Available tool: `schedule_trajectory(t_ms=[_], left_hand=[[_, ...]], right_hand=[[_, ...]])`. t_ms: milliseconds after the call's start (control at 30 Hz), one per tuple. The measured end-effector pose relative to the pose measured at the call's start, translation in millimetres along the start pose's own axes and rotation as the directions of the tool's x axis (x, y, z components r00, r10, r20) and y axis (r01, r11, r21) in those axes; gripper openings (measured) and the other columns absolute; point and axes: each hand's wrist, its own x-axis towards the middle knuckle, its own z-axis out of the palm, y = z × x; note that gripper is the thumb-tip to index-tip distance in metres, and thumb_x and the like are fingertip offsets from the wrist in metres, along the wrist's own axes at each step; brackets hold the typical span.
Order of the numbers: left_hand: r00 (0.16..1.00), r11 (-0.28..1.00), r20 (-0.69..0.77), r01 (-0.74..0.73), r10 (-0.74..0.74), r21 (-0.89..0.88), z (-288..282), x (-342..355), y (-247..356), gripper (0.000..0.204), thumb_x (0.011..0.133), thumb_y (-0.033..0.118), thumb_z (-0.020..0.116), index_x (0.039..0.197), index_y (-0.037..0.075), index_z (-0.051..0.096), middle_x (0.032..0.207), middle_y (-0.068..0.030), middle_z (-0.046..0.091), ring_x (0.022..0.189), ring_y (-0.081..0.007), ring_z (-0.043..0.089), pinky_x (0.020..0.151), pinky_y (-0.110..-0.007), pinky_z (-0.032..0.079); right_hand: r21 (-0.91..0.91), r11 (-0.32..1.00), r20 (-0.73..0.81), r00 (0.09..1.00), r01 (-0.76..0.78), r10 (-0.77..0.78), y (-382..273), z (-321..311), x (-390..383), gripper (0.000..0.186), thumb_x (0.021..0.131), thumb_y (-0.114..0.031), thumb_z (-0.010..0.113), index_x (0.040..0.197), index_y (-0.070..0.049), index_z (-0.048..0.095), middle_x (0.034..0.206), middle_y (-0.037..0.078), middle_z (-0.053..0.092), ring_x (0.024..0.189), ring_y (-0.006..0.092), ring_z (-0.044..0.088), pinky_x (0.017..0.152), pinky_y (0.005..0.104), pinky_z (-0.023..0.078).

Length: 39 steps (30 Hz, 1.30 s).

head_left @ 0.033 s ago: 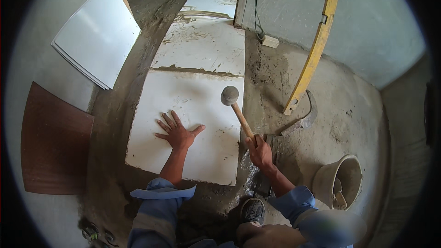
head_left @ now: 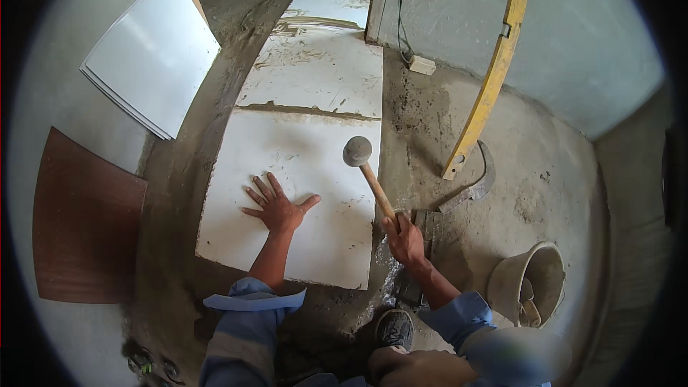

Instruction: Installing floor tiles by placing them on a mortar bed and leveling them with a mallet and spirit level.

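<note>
My left hand [head_left: 278, 208] lies flat with spread fingers on the nearest white floor tile [head_left: 315, 244], which is smeared with a little mortar. In my right hand [head_left: 405, 238] is the wooden handle of a rubber mallet [head_left: 357, 151], gripped near its end. The mallet's grey head hangs over the right part of that tile, and I cannot tell whether it touches. Beyond lies a second white tile [head_left: 315, 72], dirtier, with a mortar-filled joint between the two. Further off, another white tile [head_left: 330, 3] continues the row.
A yellow spirit level [head_left: 481, 111] leans at the right wall, near a curved blade-like tool [head_left: 476, 188]. A bucket [head_left: 507, 290] with something inside stands at right. White tiles [head_left: 158, 50] and a brown panel [head_left: 86, 222] lean at left. A pale socket box [head_left: 422, 65] lies by the wall.
The mallet's head has shifted very slightly left and toward me. My left hand has stayed in place on the tile.
</note>
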Motion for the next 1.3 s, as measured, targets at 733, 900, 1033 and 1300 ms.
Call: schedule_trajectory(t_ms=[733,900,1033,1300], left_hand=[[0.998,0.996,-0.037,-0.049,0.046,-0.077,-5.5,-1.4,-3.3,0.15,0.057,0.097,0.057,0.161,0.003,0.003,0.166,-0.0269,-0.001,0.151,-0.0511,-0.01,0.107,-0.08,-0.008],[0.998,0.997,-0.028,-0.061,0.06,-0.041,2.5,0.5,-3.3,0.148,0.06,0.097,0.056,0.161,0.003,0.003,0.166,-0.0278,-0.002,0.151,-0.0522,-0.011,0.105,-0.081,-0.008],[0.996,0.997,-0.06,-0.07,0.068,-0.045,5.5,2.5,-8.6,0.144,0.064,0.094,0.056,0.161,0.001,0.004,0.165,-0.0296,-0.001,0.15,-0.0529,-0.011,0.104,-0.082,-0.008],[0.989,0.988,-0.081,-0.131,0.125,-0.077,-2.5,-1.3,7.0,0.148,0.06,0.094,0.059,0.161,0.001,0.004,0.166,-0.028,0.0,0.151,-0.0504,-0.01,0.106,-0.08,-0.008]], right_hand=[[-0.049,0.997,0.268,0.963,0.055,-0.04,-87.6,56.6,99.2,0.044,0.101,-0.046,0.052,0.1,-0.002,0.051,0.078,0.031,0.067,0.077,0.0518,0.066,0.069,0.0601,0.052],[0.019,0.969,0.181,0.952,0.248,-0.247,-91.3,79.2,114.0,0.042,0.102,-0.045,0.05,0.101,-0.003,0.05,0.075,0.029,0.067,0.073,0.0509,0.066,0.066,0.059,0.052],[0.094,0.982,0.207,0.962,0.161,-0.178,-116.5,78.6,110.0,0.04,0.102,-0.043,0.052,0.099,-0.003,0.051,0.073,0.028,0.067,0.069,0.0503,0.066,0.063,0.0585,0.052],[-0.052,0.901,0.048,0.903,0.43,-0.428,-47.8,74.5,100.2,0.037,0.101,-0.039,0.056,0.101,-0.002,0.053,0.07,0.023,0.064,0.064,0.0431,0.063,0.058,0.0509,0.049]])
